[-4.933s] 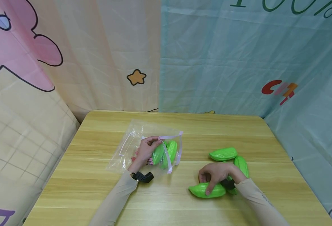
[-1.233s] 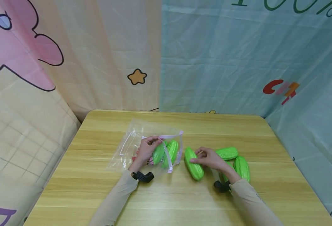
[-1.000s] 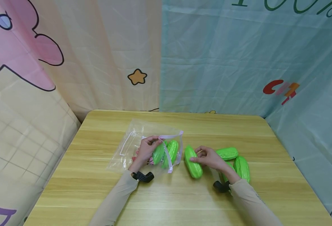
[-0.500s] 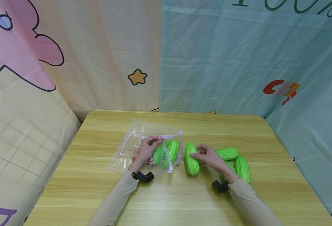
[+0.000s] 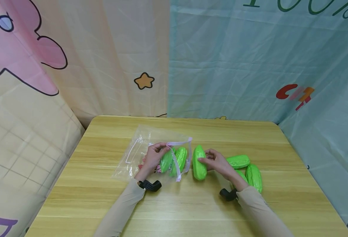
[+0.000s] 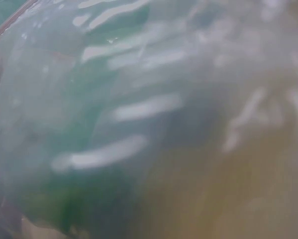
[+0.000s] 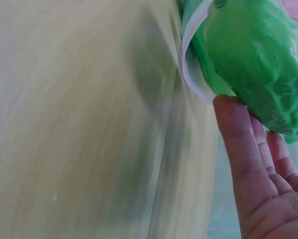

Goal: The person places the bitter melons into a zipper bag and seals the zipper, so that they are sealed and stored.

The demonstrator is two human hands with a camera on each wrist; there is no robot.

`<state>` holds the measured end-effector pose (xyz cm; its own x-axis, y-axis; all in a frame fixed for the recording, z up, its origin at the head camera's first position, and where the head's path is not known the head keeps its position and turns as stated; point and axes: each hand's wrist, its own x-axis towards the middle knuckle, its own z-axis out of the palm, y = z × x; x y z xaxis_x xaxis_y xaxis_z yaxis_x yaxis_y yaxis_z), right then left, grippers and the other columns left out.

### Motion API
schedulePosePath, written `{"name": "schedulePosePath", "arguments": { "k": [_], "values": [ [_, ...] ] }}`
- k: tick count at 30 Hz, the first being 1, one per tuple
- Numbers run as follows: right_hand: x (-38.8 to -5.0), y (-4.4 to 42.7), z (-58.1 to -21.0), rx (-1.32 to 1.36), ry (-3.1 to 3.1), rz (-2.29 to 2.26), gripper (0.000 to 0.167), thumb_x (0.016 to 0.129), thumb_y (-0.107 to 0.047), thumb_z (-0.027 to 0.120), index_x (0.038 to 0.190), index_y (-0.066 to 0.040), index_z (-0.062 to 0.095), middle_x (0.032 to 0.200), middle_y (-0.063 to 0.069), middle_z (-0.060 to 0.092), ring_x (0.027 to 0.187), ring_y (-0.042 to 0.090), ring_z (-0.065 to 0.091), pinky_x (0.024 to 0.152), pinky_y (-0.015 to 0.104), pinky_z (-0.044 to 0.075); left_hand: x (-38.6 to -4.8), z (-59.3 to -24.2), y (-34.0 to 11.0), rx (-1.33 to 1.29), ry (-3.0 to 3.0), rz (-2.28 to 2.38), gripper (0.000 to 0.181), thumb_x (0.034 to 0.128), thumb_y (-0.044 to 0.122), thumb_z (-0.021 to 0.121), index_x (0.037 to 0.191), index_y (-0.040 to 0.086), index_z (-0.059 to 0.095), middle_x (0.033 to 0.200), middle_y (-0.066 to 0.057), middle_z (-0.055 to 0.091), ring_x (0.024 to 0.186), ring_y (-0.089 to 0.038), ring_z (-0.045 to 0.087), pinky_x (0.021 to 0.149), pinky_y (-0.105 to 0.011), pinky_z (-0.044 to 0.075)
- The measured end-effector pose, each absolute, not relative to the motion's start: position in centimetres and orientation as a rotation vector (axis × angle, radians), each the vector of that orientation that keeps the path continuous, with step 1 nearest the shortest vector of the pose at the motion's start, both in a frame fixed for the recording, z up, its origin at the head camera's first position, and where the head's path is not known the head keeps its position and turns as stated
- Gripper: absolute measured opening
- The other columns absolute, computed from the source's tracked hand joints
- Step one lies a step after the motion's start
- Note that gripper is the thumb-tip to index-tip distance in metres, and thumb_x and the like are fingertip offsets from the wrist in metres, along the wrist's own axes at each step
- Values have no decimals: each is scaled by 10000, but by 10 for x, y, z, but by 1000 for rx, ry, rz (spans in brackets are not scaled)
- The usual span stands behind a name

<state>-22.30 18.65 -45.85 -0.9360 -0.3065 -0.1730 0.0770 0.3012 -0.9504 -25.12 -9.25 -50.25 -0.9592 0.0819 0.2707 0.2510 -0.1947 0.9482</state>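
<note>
My left hand (image 5: pixel 154 156) pinches the lilac-edged mouth of a clear plastic zip bag (image 5: pixel 142 135) lying left of centre. Inside it are green toy gourds (image 5: pixel 180 158) and small pinkish-red pieces (image 5: pixel 140 166). Just right of the bag's mouth, my right hand (image 5: pixel 219 164) holds another ridged green toy gourd (image 5: pixel 199 163) between thumb and fingers. The right wrist view has this gourd (image 7: pixel 258 59) raised off the table, with the lilac strip (image 7: pixel 187 64) behind it. Blurred plastic film (image 6: pixel 139 107) fills the left wrist view and hides the left fingers.
Several more green gourds (image 5: pixel 253 178) lie together on the wooden table (image 5: pixel 174 210), right of my right hand and partly under its forearm. Black wrist-worn devices (image 5: pixel 150 186) sit on both arms. Printed curtains (image 5: pixel 221 65) hang behind the table and at its sides.
Earlier my right hand gripped the gourd near the table's right front. It has carried it left and away to beside the bag's mouth, turning it lengthwise. The left hand and bag stay put.
</note>
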Motion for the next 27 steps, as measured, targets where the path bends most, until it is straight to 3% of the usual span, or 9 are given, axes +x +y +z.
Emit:
{"name": "schedulePosePath", "arguments": {
  "k": [10,17,27],
  "values": [
    [-227,181,-459,-146,2202,-1771,469,883,-264,693,1156,56,488,926,126,640,701,272,658,724,437,545,-250,-497,-93,-340,-1978,-2317,228,857,11,674,1034,-127,632,876,36,708,860,-100,613,680,-184,462],
    [-228,178,-457,-115,2218,-1805,473,875,-268,703,1160,48,496,938,118,655,763,297,659,787,479,520,-238,-477,-91,-388,-1983,-2284,171,862,-21,659,1004,-115,646,880,14,711,839,-74,609,673,-182,467],
    [-231,175,-458,-80,2232,-1815,491,875,-263,704,1184,53,490,986,144,653,783,276,660,793,458,524,-252,-501,-92,-378,-1951,-2310,252,853,37,688,1031,-132,630,910,-33,714,859,-117,623,666,-183,477]
  ]
}}
